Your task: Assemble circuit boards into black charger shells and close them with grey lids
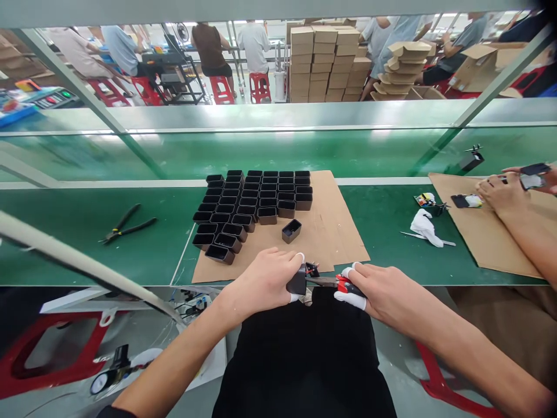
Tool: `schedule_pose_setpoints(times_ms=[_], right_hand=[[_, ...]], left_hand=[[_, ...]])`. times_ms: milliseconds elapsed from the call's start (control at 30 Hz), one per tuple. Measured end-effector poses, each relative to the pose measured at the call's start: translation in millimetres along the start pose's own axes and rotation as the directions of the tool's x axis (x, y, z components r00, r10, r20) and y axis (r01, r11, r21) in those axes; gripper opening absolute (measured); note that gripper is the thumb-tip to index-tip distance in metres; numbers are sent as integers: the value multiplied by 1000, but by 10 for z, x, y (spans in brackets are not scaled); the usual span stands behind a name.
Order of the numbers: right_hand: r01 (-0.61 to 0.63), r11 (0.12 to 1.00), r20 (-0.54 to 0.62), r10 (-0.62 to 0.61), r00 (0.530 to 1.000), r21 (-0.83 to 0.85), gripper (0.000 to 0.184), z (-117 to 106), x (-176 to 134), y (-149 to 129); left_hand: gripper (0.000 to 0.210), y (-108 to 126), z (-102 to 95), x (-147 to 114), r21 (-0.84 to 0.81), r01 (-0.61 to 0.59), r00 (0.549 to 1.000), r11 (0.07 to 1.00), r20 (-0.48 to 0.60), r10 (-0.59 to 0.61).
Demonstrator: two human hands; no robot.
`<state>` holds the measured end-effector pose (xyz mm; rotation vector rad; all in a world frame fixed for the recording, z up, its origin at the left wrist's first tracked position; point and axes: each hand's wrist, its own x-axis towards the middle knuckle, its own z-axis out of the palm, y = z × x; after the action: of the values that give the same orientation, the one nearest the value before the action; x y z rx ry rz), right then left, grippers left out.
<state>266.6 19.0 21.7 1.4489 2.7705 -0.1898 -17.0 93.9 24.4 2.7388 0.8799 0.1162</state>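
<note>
My left hand, white covers on its fingertips, is closed around a small black plastic case over the table's front edge. A small black part with red wires shows at the case's right end. Red-and-black handled pliers are gripped in my right hand, which also wears white finger covers. The metal jaws reach left to the case; their exact contact is too small to tell. Just beyond my hands, a single open black case sits on the cardboard sheet.
Rows of open black cases stand on the cardboard. Black-handled pliers lie at the left on the green table. At the right, a white cloth lies near a co-worker's hand. A pale slanted bar crosses the left foreground.
</note>
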Motion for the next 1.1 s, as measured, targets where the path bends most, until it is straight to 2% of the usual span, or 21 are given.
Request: schedule_pose_setpoints(times_ms=[100, 167, 233, 300, 367, 433, 533, 633, 733, 833, 900, 1000, 1067, 1100], right_hand=[[30, 999, -26, -29, 999, 18, 18, 4, -35, 13], [-9, 995, -50, 14, 999, 100, 19, 1, -148, 123], [-119, 973, -81, 137, 987, 196, 21, -3, -337, 349], [-263, 932, -88, 292, 952, 251, 30, -4, -536, 638], [-385, 892, -76, 412, 908, 235, 35, 2, -658, 886], [-440, 861, -58, 468, 882, 257, 32, 21, -660, 1011], [-461, 782, 25, 497, 867, 419, 29, 86, -507, 970], [-478, 550, 146, 540, 829, 684, 34, 197, -354, 825], [-453, 328, 199, 583, 787, 829, 47, 322, -282, 695], [-420, 214, 210, 620, 756, 882, 53, 432, -226, 567], [-380, 126, 213, 649, 730, 917, 58, 509, -161, 470], [-305, 19, 208, 693, 691, 952, 65, 655, -22, 328], [-247, -17, 182, 726, 663, 969, 68, 758, 79, 247], [-219, -23, 163, 745, 646, 975, 67, 803, 125, 211]], left_hand=[[39, -41, -52, -30, -14, -12, 1000, 1000, 12, 12], [36, -164, -156, -143, 21, 15, 1000, 1000, -6, -15], [33, -338, -300, -319, 81, 122, 991, 989, -59, -117], [29, -473, -420, -489, 109, 280, 953, 954, -154, -262], [29, -481, -436, -563, 78, 308, 939, 948, -183, -290], [32, -354, -308, -496, -4, 241, 957, 970, -167, -239], [42, -57, 85, -204, -108, 161, 965, 981, -191, -179], [46, 151, 508, 135, -212, 144, 950, 967, -245, -195], [43, 195, 795, 418, -266, 191, 918, 945, -292, -268], [52, 170, 936, 604, -331, 226, 872, 916, -350, -341], [54, 205, 982, 650, -395, 229, 826, 890, -404, -392], [28, 425, 1030, 621, -527, 196, 755, 827, -457, -471], [13, 652, 1066, 594, -602, 164, 760, 782, -428, -489], [15, 767, 1088, 595, -652, 153, 776, 743, -386, -499]])
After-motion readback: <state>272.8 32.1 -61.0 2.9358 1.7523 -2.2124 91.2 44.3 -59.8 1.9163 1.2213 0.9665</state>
